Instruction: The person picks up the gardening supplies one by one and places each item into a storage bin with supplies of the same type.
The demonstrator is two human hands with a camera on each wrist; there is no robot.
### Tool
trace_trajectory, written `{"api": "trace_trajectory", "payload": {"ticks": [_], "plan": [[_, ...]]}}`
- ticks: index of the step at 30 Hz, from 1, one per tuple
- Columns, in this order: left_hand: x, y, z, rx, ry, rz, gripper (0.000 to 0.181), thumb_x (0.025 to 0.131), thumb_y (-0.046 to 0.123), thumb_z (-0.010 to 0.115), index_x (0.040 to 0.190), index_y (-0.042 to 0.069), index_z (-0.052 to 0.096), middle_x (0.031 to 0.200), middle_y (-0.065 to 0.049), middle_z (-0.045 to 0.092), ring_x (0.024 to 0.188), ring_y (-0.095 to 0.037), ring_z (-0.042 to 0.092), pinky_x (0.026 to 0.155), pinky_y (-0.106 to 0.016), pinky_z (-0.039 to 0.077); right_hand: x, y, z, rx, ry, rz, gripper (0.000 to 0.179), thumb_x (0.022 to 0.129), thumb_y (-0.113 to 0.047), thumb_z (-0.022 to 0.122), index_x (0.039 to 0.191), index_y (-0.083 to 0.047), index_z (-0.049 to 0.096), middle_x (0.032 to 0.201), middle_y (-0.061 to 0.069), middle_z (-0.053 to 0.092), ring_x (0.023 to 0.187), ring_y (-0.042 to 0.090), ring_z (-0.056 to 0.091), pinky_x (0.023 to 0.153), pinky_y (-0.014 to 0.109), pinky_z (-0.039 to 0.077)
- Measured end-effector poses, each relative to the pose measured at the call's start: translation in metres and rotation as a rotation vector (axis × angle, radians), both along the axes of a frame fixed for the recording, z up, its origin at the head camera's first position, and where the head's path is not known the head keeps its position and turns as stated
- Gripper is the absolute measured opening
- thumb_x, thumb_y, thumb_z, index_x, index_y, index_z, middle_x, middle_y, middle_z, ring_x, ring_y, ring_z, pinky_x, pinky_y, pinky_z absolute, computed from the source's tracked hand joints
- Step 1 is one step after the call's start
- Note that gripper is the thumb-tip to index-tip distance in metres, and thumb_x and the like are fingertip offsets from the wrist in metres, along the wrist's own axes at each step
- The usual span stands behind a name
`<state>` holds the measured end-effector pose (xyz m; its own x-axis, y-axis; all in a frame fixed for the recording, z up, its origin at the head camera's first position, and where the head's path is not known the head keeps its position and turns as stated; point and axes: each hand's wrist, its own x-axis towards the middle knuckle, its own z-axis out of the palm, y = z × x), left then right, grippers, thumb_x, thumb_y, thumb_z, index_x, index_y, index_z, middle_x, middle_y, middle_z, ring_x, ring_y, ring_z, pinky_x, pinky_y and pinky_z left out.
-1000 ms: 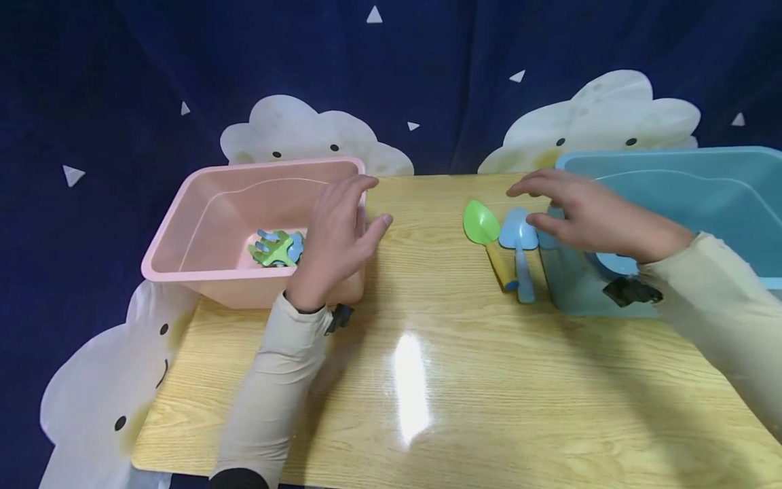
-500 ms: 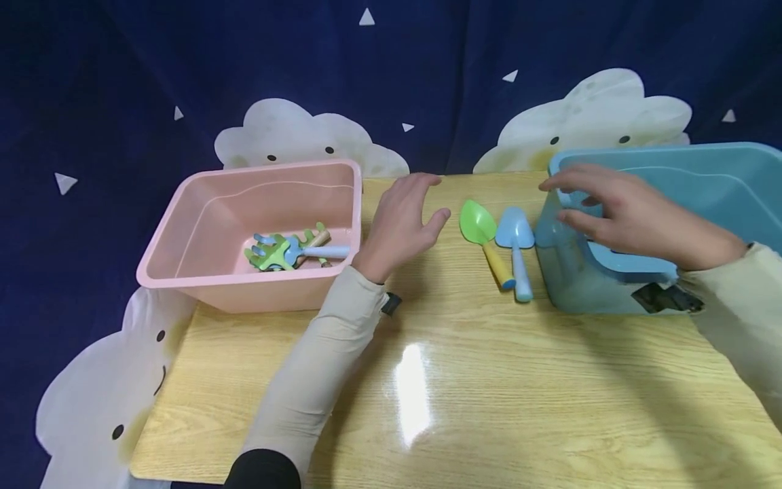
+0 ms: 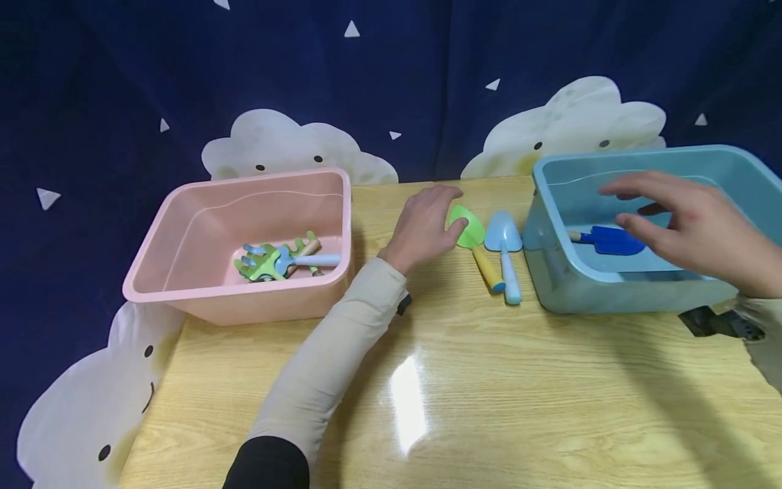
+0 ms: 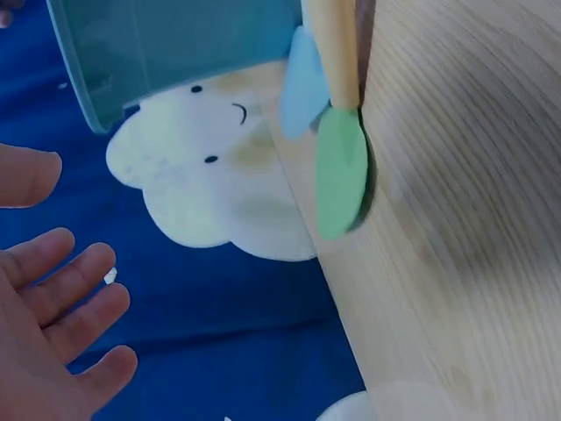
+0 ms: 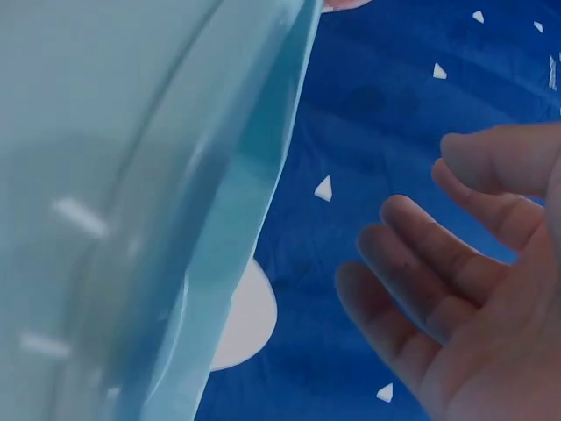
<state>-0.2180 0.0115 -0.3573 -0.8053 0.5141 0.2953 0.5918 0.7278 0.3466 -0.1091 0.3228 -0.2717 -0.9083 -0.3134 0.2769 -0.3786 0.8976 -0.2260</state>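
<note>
My left hand is empty, fingers loosely bent, just left of a green trowel with a yellow handle, overlapping its blade edge in the head view. Beside that trowel lies a light blue shovel, both handles toward me. In the left wrist view the open left hand appears apart from the green trowel. My right hand hovers over the teal bin with nothing in its fingers. Inside that bin lies a dark blue shovel. The right hand shows beside the bin wall.
On the left of the wooden table stands a pink bin. It holds several small rakes, among them a green rake and a blue-headed one with a pale handle. A dark blue curtain hangs behind.
My left hand has moved right from over the pink bin to the trowels. The right hand has moved right, from near the light blue shovel to above the teal bin.
</note>
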Motion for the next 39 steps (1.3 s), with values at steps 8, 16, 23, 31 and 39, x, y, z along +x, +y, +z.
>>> {"api": "trace_trajectory", "payload": {"ticks": [8, 16, 23, 31, 39], "plan": [[0.004, 0.026, 0.005, -0.088, -0.025, -0.071, 0.046, 0.096, 0.036, 0.056, 0.136, 0.014, 0.054, 0.138, 0.0, 0.06, 0.13, -0.019, 0.055, 0.108, -0.037, 0.042, 0.017, 0.031, -0.015, -0.025, 0.049, -0.143, 0.036, 0.089, -0.001, 0.065, 0.125, -0.006, 0.064, 0.125, 0.022, 0.062, 0.108, 0.021, 0.054, 0.073, -0.007, 0.022], [0.01, 0.051, 0.006, -0.145, -0.015, -0.147, 0.047, 0.097, 0.037, 0.054, 0.139, 0.015, 0.053, 0.14, 0.001, 0.059, 0.127, -0.017, 0.057, 0.103, -0.036, 0.046, 0.037, 0.06, -0.037, -0.069, 0.077, -0.251, 0.04, 0.095, -0.02, 0.063, 0.129, 0.002, 0.059, 0.127, 0.032, 0.056, 0.118, 0.046, 0.045, 0.11, 0.026, 0.027], [0.017, 0.07, -0.006, -0.138, -0.067, -0.202, 0.046, 0.098, 0.036, 0.055, 0.138, 0.015, 0.053, 0.14, 0.001, 0.059, 0.127, -0.017, 0.057, 0.1, -0.033, 0.048, 0.052, 0.084, -0.056, -0.115, 0.124, -0.222, 0.044, 0.096, -0.021, 0.061, 0.13, 0.006, 0.057, 0.13, 0.039, 0.052, 0.131, 0.055, 0.039, 0.121, 0.059, 0.018], [0.022, 0.073, -0.017, -0.142, -0.052, -0.232, 0.042, 0.097, 0.034, 0.055, 0.134, 0.015, 0.056, 0.13, 0.003, 0.064, 0.115, -0.014, 0.061, 0.09, -0.03, 0.05, 0.056, 0.091, -0.081, 0.016, 0.058, -0.216, 0.043, 0.083, -0.027, 0.075, 0.117, -0.003, 0.065, 0.119, 0.029, 0.062, 0.113, 0.049, 0.049, 0.086, 0.051, 0.038], [0.025, 0.063, -0.025, -0.163, -0.082, -0.207, 0.042, 0.097, 0.032, 0.055, 0.135, 0.015, 0.056, 0.132, 0.002, 0.062, 0.117, -0.017, 0.06, 0.091, -0.033, 0.05, 0.056, 0.093, -0.089, 0.006, 0.155, -0.202, 0.03, 0.078, -0.029, 0.077, 0.101, -0.009, 0.071, 0.096, 0.021, 0.072, 0.091, 0.043, 0.056, 0.074, 0.054, 0.025]]}}
